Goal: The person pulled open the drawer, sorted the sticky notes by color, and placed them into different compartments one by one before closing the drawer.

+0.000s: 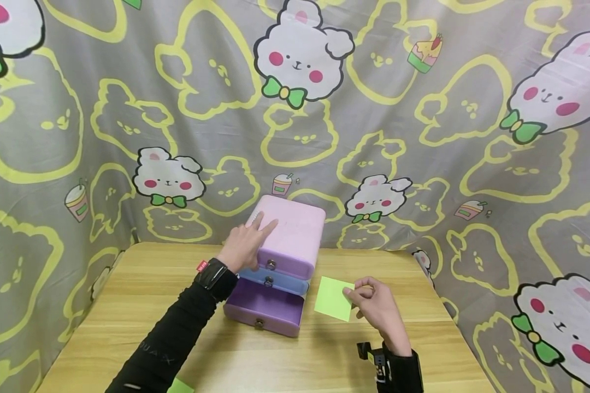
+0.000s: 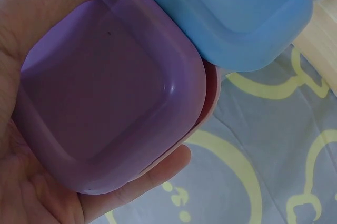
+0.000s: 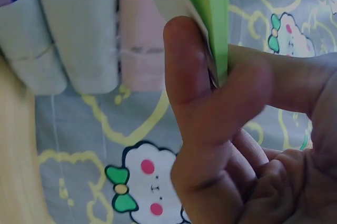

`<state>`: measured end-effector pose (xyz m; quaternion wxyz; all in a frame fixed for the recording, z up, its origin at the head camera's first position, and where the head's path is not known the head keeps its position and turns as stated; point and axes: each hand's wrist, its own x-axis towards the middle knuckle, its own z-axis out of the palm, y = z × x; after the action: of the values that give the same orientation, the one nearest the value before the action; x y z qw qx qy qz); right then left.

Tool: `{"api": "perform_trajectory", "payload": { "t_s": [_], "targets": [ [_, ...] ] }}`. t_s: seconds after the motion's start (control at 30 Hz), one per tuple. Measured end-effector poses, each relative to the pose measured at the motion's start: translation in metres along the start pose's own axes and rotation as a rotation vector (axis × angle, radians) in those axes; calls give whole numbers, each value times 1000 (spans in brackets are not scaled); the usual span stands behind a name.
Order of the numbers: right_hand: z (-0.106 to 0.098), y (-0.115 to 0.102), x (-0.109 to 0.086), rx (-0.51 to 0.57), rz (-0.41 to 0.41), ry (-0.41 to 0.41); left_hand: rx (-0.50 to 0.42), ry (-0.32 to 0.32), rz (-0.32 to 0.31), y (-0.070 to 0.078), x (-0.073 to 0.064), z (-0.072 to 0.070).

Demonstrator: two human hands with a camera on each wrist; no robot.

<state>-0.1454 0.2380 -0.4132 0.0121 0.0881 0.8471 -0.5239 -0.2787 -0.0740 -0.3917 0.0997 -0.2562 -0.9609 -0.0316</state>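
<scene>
A small three-tier drawer box [image 1: 295,224] has a pink top, a blue middle drawer [image 1: 287,282] and a purple bottom drawer [image 1: 265,322], which is pulled out and shows a bare inside. My left hand [image 1: 244,243] grips the top tier at its left corner, fingers laid over the pink top. In the left wrist view, thumb and fingers sit around the top tier's purple drawer front [image 2: 121,87]. To the right of the box, my right hand [image 1: 376,305] pinches a pad of green sticky notes [image 1: 333,298] by its edge. Its thickness shows in the right wrist view.
Another green piece [image 1: 181,386] lies at the near edge of the wooden table [image 1: 142,295], partly cut off by the frame. A grey curtain [image 1: 305,125] with rabbit prints hangs behind the table and along both sides.
</scene>
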Motion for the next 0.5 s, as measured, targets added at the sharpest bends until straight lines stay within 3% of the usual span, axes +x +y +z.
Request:
{"api": "perform_trajectory", "payload": {
  "t_s": [0.5],
  "targets": [
    [30, -21, 1, 109, -80, -111, 2, -3, 1, 0, 0, 0]
  ]
}}
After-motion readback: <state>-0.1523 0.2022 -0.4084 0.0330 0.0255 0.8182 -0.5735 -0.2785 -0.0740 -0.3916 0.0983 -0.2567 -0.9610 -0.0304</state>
